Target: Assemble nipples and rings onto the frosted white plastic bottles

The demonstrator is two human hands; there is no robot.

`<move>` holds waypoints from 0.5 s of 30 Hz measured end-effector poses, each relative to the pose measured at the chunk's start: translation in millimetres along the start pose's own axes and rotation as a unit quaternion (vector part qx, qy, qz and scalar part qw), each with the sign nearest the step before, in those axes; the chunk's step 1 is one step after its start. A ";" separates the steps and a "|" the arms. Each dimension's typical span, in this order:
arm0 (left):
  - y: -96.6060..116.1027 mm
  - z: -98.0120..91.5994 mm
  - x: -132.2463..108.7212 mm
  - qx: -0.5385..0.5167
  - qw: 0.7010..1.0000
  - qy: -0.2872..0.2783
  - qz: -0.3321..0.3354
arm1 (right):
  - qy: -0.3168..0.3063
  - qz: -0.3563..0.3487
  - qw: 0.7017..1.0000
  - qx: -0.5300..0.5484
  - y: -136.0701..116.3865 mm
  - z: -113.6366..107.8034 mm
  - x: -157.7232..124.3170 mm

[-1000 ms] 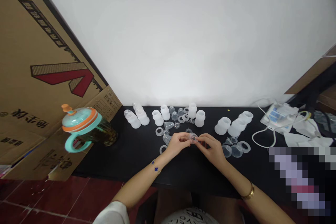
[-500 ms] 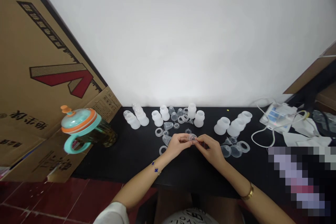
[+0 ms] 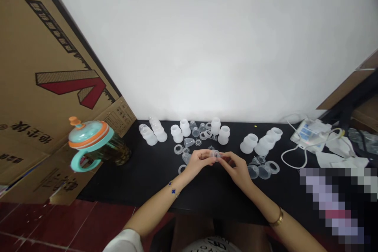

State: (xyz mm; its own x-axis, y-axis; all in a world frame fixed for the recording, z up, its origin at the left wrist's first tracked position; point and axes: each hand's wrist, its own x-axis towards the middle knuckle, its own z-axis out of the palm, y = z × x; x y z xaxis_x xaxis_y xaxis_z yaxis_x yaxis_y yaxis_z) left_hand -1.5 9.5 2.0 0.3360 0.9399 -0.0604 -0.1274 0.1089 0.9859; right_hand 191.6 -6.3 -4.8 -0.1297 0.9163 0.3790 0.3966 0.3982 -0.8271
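Small clear cap (image 3: 216,154) pinched between both hands (image 3: 220,163), loose rings (image 3: 178,149) and white bottles (image 3: 249,142) close around

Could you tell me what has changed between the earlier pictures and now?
Very little. The left hand and right hand still pinch the same small clear plastic piece between their fingertips over the black table; nothing was let go. The white bottle parts, the loose rings and the teal jug lie as before.
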 end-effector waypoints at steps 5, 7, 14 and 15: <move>5.6 -0.4 -1.2 0.011 1.000 -0.007 0.003 | 0.011 0.070 0.994 0.084 5.3 -0.3 1.4; 6.7 0.3 -1.1 0.012 1.000 -0.004 0.000 | 0.011 0.079 0.992 0.094 7.4 0.4 1.0; 6.0 -0.2 1.7 -0.016 0.999 -0.025 -0.019 | 0.017 0.064 0.995 0.071 9.2 -0.7 0.3; 5.4 -0.4 1.9 -0.016 0.999 -0.029 -0.018 | 0.015 0.059 0.996 0.066 9.0 -1.4 0.7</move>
State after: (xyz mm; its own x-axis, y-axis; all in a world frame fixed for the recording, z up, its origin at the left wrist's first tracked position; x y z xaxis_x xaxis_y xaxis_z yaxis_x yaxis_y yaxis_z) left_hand -1.9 12.0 7.1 0.3944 0.9149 -0.0858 -0.1436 0.1536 0.9776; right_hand 196.4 -2.1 -11.5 -0.0611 0.9559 0.2874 0.2837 0.2927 -0.9131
